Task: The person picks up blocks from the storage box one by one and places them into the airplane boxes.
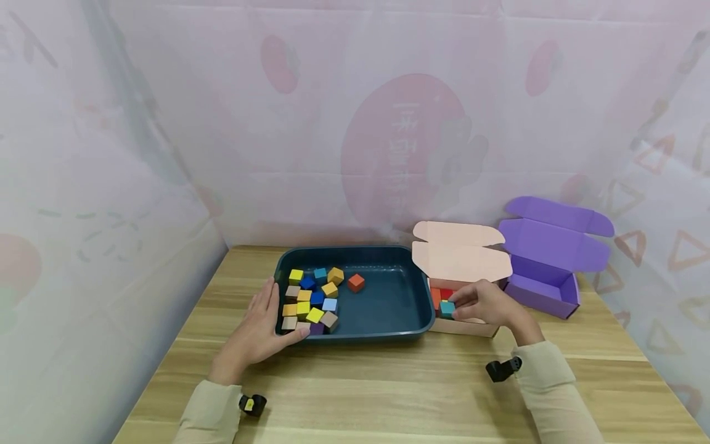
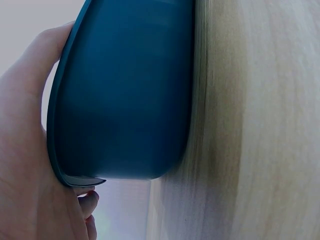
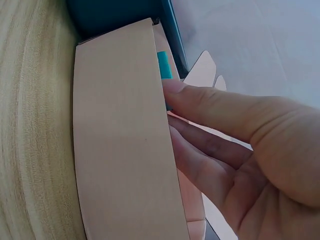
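Note:
My right hand (image 1: 481, 303) pinches a teal cube (image 1: 447, 309) between thumb and fingers at the peach cardboard box (image 1: 465, 329). In the right wrist view the teal cube (image 3: 164, 65) shows just above the front wall of the box, with the thumb against it. Red cubes (image 1: 446, 294) and an orange-red cube (image 1: 435, 298) lie inside that box. My left hand (image 1: 257, 327) rests on the near left corner of a dark teal tray (image 1: 383, 337), fingers along its left rim and thumb across the front rim (image 2: 56, 125).
Several cubes in yellow (image 1: 303, 309), blue (image 1: 317, 300), orange and wood colours cluster in the tray's left part. A lone orange-red cube (image 1: 356, 283) lies nearer its middle. A purple box (image 1: 540, 293) with raised lid stands behind right on the wooden table (image 1: 366, 394).

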Demonstrator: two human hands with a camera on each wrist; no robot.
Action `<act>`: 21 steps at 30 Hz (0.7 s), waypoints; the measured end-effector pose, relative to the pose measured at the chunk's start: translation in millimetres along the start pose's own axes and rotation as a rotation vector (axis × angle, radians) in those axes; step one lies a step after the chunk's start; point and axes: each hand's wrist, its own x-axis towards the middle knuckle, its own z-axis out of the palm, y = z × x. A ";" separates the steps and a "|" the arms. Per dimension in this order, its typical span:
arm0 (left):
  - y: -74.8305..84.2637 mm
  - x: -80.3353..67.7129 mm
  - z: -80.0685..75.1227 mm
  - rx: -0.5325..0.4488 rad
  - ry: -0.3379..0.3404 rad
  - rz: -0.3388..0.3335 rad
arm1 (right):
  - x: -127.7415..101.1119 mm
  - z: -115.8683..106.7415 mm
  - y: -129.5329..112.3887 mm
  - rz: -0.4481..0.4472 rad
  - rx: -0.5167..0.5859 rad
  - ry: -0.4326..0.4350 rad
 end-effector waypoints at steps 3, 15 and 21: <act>-1.0 0.0 0.5 -0.001 0.001 0.003 | 3.2 1.6 1.1 -0.004 -0.016 -0.005; -2.1 -0.3 1.8 -0.020 -0.001 0.003 | 10.7 6.8 -5.5 0.090 -0.093 0.010; -1.6 -0.3 1.8 -0.016 0.002 0.004 | 15.0 9.2 -11.5 0.168 -0.114 0.006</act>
